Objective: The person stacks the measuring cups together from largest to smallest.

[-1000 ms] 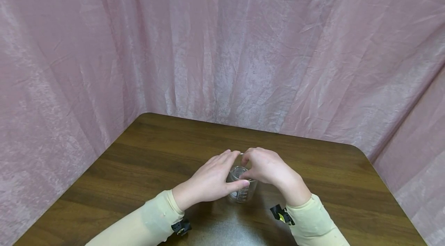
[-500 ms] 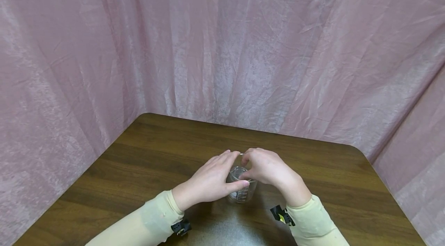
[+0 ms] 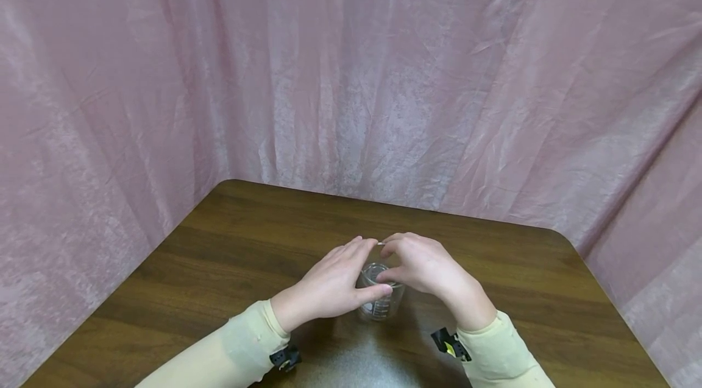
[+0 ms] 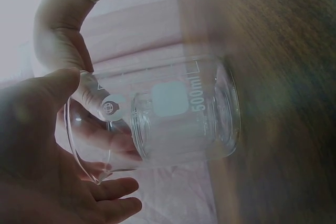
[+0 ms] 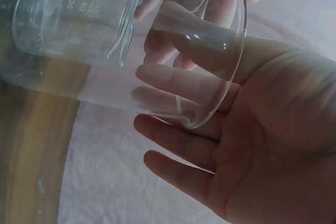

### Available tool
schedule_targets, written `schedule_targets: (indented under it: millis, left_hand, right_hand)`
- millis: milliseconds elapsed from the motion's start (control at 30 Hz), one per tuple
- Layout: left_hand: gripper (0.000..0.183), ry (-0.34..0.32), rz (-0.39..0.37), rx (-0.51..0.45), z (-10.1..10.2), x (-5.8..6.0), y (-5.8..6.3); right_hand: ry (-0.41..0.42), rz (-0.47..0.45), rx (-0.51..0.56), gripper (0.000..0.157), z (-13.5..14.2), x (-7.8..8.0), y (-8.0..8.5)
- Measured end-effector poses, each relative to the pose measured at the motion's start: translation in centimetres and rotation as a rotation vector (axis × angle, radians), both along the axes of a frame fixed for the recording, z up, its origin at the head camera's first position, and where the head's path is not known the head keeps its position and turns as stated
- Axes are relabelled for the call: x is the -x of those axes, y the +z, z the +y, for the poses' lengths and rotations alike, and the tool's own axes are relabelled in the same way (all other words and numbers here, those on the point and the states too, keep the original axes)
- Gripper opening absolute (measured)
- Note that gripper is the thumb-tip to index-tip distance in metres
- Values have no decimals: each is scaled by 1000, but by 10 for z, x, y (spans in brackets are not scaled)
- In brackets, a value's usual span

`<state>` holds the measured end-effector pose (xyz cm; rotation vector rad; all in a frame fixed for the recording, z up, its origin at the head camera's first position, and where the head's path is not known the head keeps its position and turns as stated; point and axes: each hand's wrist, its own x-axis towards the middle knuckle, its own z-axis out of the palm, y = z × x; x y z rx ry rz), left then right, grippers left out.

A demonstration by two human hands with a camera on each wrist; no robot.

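Observation:
A clear glass beaker (image 3: 378,313) marked 500 ml stands upright on the table between both hands. A smaller glass beaker (image 5: 79,19) with its own printed scale sits upright inside it, near the bottom. My left hand (image 3: 331,284) holds the large beaker near its rim, thumb on the near side and fingers round the far side. My right hand (image 3: 425,266) reaches over the rim from the right, its thumb and some fingers inside the large beaker. The fingertips (image 5: 144,71) of this hand are spread close by the small beaker's rim, with nothing gripped; two other fingers show below the glass.
The brown wooden table (image 3: 263,223) has rounded far corners. Pink velvet curtains (image 3: 351,71) hang behind it and along both sides. A dark wrist mount (image 3: 451,344) sits on the right sleeve (image 3: 493,345), near the tabletop.
My right hand has shifted slightly to the right at the wrist, and its thumb and fingers have spread a little. My left hand and the large beaker stay about where they were.

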<state>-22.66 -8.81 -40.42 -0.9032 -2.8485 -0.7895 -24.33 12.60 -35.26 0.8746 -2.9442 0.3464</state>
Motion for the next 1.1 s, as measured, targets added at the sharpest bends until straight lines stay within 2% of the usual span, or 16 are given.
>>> schedule_targets:
  millis: [600, 900, 1100]
  left_hand:
    - [95, 2, 2, 24, -6, 2, 1]
    - [94, 23, 7, 36, -8, 4, 1]
    - [94, 34, 30, 48, -11, 3, 4]
  right_hand:
    - [15, 72, 67, 44, 5, -6, 1]
    - [19, 152, 110, 46, 8, -11, 0]
    - [-9, 169, 153, 59, 13, -13, -3]
